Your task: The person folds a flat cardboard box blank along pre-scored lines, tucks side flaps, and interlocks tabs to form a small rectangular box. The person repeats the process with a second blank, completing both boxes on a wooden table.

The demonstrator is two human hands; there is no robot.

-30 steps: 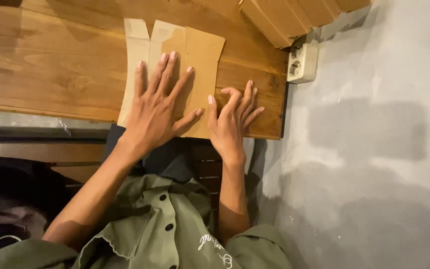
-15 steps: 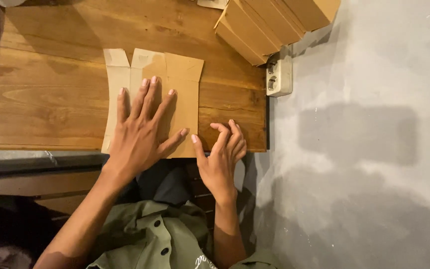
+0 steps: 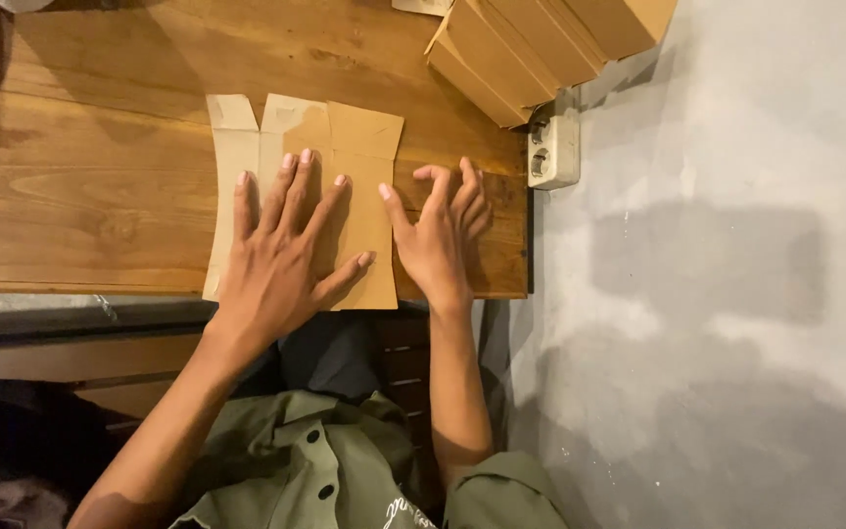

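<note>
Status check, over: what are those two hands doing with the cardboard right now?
Left hand flat, fingers spread, pressing the flattened cardboard sheet. Right hand at its right edge, on the wooden table. Nothing blocking; stacked boxes sit apart.

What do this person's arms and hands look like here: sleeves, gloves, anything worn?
Both hands, left and right, are bare: no gloves, and no rings or watch that I can make out. The forearms are bare too. An olive-green buttoned shirt has short or rolled sleeves ending near the elbows, with a small pale marking on its front.
</note>
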